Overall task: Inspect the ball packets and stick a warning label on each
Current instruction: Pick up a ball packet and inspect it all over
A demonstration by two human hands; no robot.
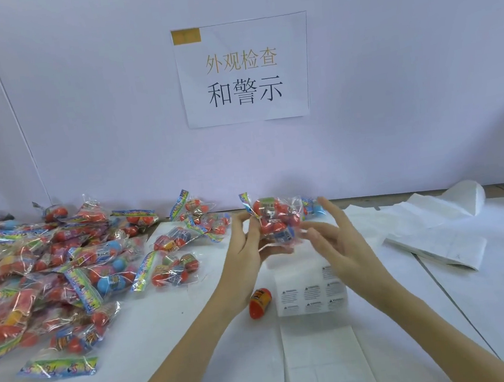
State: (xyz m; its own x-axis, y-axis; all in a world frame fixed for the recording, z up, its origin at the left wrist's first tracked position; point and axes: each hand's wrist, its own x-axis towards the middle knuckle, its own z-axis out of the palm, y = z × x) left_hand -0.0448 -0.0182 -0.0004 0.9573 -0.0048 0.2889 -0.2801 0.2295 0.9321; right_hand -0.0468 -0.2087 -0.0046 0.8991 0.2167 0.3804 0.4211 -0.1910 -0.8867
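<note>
Two bare forearms reach in from below, with no sleeves anywhere up to the frame's edge. The left hand (243, 241) and right hand (340, 243) wear no gloves, rings, watch or bracelet. The fingers (330, 210) are slim, with short, plain nails; finer detail is blurred.

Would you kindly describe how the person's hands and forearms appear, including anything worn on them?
Both the left hand and the right hand are bare, with no gloves, rings, watch or bracelet visible. The forearms are uncovered as far as the frame shows; no sleeve comes into view. Nails look short and unpainted.
</note>
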